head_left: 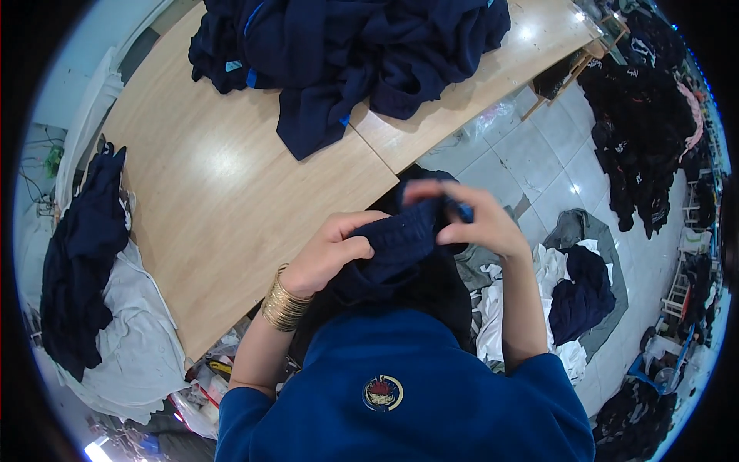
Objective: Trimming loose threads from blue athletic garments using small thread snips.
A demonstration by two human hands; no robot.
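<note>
In front of my body, above my lap, I hold a bunched navy garment (402,245) with a gathered, ribbed-looking band. My left hand (327,250) is closed on its left end, thumb on top, with gold bangles at the wrist. Curved around the garment's right end is my right hand (481,219). Its fingertips are smeared by motion, so their grip is unclear. A small bright blue piece (462,211) shows by that palm, too little of it visible to name. More dark cloth lies beneath, over my lap.
A heap of navy garments (346,54) covers the far part of the wooden table (208,208). Navy and white cloth (85,262) hangs at the left. On the tiled floor to the right lie a grey sheet with white and navy cloth (581,296) and a black pile (639,138).
</note>
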